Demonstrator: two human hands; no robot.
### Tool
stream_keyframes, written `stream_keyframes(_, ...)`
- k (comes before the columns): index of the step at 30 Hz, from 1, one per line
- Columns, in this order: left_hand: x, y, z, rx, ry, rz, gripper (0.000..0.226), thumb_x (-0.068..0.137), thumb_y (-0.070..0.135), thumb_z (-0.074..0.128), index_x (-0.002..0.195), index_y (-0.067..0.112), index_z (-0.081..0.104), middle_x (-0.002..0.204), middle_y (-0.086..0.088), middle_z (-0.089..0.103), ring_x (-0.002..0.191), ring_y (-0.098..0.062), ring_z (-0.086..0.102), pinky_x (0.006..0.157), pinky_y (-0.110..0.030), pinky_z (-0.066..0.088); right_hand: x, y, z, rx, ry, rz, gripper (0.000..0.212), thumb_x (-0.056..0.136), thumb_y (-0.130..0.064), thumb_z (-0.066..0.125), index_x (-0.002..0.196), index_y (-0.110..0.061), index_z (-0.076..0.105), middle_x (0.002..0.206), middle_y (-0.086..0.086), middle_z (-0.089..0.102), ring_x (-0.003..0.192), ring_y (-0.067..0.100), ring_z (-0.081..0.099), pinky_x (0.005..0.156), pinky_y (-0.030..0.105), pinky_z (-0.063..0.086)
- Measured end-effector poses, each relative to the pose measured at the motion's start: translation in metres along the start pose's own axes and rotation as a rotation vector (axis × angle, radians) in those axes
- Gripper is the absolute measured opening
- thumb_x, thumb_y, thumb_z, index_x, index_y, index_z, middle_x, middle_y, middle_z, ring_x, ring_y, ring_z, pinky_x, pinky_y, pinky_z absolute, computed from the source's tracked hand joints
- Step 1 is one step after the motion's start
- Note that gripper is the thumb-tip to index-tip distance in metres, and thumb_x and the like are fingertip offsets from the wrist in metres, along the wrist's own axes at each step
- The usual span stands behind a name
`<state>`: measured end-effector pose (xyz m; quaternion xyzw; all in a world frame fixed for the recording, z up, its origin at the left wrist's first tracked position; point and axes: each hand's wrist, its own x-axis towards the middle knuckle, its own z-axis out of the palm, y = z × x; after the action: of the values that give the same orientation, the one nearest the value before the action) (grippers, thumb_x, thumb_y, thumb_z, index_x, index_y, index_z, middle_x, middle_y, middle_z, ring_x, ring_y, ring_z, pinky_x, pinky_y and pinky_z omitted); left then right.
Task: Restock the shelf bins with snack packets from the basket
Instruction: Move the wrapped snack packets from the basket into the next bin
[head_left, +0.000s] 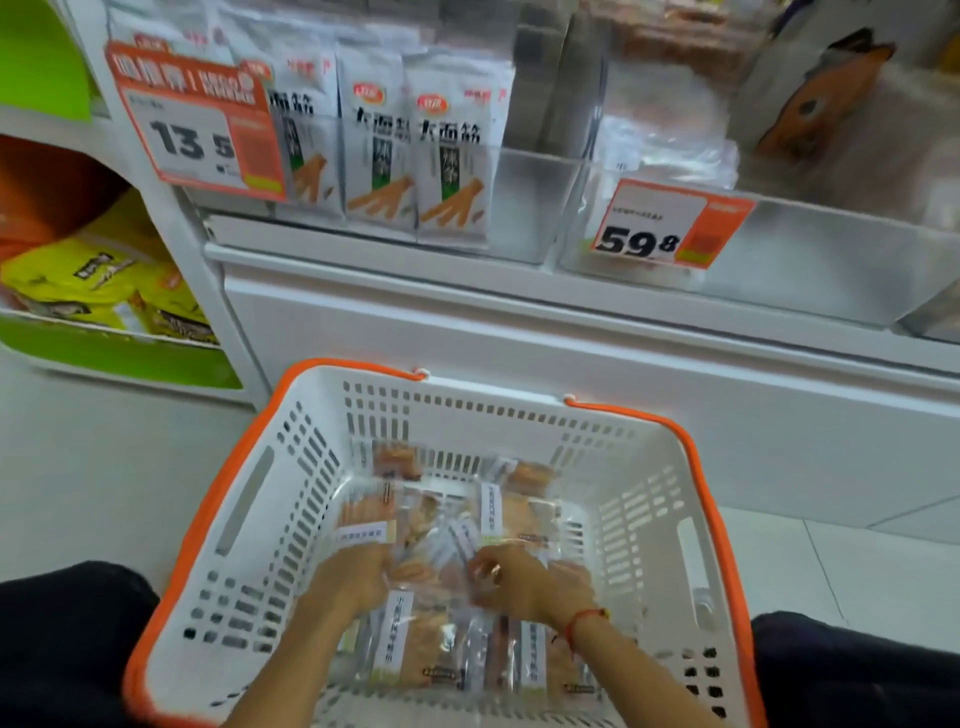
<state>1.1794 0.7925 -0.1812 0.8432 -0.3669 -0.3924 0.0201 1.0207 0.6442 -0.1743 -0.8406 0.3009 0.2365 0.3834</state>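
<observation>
A white basket (249, 499) with orange handles stands on the floor in front of me. Several clear snack packets (519, 514) with orange contents and white labels lie in its bottom. Both my hands are down inside it. My left hand (353, 577) reaches among the packets with its fingers tucked under them. My right hand (524, 582) curls its fingers on a clear packet (447, 551) in the middle of the pile. Above, a clear shelf bin (810, 260) with a 59.8 price tag holds a few similar clear packets at its back.
A neighbouring bin (524, 208) to the left holds white snack bags (452, 156) behind a 13.5 tag (197, 119). A white cabinet front (519, 332) runs below the shelf. Yellow bags (88, 280) fill a green-edged rack at the left. My dark-clothed knees flank the basket.
</observation>
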Motion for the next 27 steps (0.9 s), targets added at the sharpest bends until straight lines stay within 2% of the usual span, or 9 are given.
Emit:
stream_keyframes(3,-0.003,-0.005,0.019,-0.070,-0.024,-0.037,0.043,0.089,0.017,0.058,0.129,0.029,0.049,0.130,0.003,0.054,0.105,-0.018,0.060,0.083,-0.028,0.050,0.006,-0.004,0.027,-0.146,-0.045,-0.047,0.055,0.079,-0.031,0.072,0.127,-0.016,0.049,0.128,0.005,0.048,0.116,0.024,0.046,0.097,0.031,0.040)
stream_keyframes(9,-0.004,0.001,0.019,-0.095,-0.015,-0.057,0.056,0.072,0.038,0.080,0.121,0.020,0.057,0.117,0.001,0.063,0.102,-0.017,0.062,0.082,-0.028,0.050,0.012,-0.010,0.031,-0.264,0.026,-0.113,0.030,0.075,-0.023,0.071,0.092,-0.016,0.046,0.099,0.003,0.044,0.091,0.018,0.037,0.074,0.029,0.034)
stream_keyframes(12,-0.003,-0.007,0.020,-0.158,-0.056,-0.017,0.049,0.072,0.040,0.079,0.115,0.023,0.061,0.119,0.003,0.063,0.102,-0.014,0.060,0.084,-0.026,0.048,0.013,-0.002,0.028,-0.143,0.038,-0.142,0.028,0.073,-0.026,0.075,0.089,-0.017,0.054,0.101,0.003,0.043,0.094,0.018,0.041,0.078,0.028,0.037)
stream_keyframes(14,-0.002,-0.009,0.014,-0.337,-0.086,0.030,0.047,0.077,0.031,0.077,0.118,0.019,0.057,0.122,0.000,0.059,0.100,-0.013,0.056,0.081,-0.024,0.046,0.012,0.000,0.018,-0.013,0.082,-0.131,0.024,0.071,-0.022,0.078,0.082,-0.022,0.058,0.104,0.002,0.050,0.097,0.018,0.047,0.082,0.025,0.042)
stream_keyframes(17,-0.005,-0.005,-0.004,-0.697,-0.131,0.078,0.046,0.077,0.023,0.077,0.116,0.015,0.056,0.119,-0.003,0.060,0.105,-0.017,0.060,0.089,-0.029,0.052,0.000,-0.006,-0.011,0.378,0.117,-0.110,0.024,0.074,-0.010,0.079,0.072,-0.020,0.057,0.078,-0.008,0.065,0.073,0.013,0.056,0.065,0.018,0.048)
stream_keyframes(19,-0.012,0.003,-0.019,-0.849,-0.091,0.126,0.042,0.080,0.022,0.073,0.117,0.020,0.054,0.114,0.003,0.058,0.098,-0.010,0.061,0.073,-0.018,0.055,-0.010,-0.008,-0.029,0.712,0.107,-0.147,0.012,0.079,-0.009,0.075,0.085,-0.015,0.066,0.077,-0.007,0.071,0.069,0.015,0.062,0.067,0.020,0.051)
stream_keyframes(21,-0.018,0.013,-0.030,-0.934,-0.019,0.143,0.037,0.086,0.020,0.066,0.119,0.025,0.052,0.107,0.007,0.060,0.089,-0.004,0.062,0.061,-0.010,0.052,-0.016,-0.006,-0.040,0.978,0.024,-0.136,0.024,0.084,-0.013,0.070,0.107,-0.009,0.068,0.101,0.004,0.073,0.084,0.014,0.069,0.080,0.025,0.054)
stream_keyframes(24,-0.020,0.022,-0.037,-1.001,0.043,0.137,0.038,0.086,0.021,0.065,0.123,0.017,0.054,0.098,-0.003,0.071,0.087,-0.011,0.069,0.065,-0.016,0.055,-0.016,-0.008,-0.043,0.820,-0.039,-0.043,0.026,0.080,-0.027,0.074,0.100,-0.010,0.071,0.111,0.016,0.069,0.099,0.021,0.065,0.092,0.036,0.049)
stream_keyframes(27,-0.020,0.016,-0.044,-1.022,0.068,0.132,0.040,0.083,0.030,0.066,0.121,0.021,0.058,0.108,0.003,0.069,0.103,-0.014,0.065,0.085,-0.028,0.054,-0.009,-0.012,-0.041,0.753,0.088,-0.019,0.030,0.081,-0.023,0.074,0.101,-0.001,0.069,0.107,0.016,0.070,0.092,0.019,0.066,0.080,0.026,0.053)
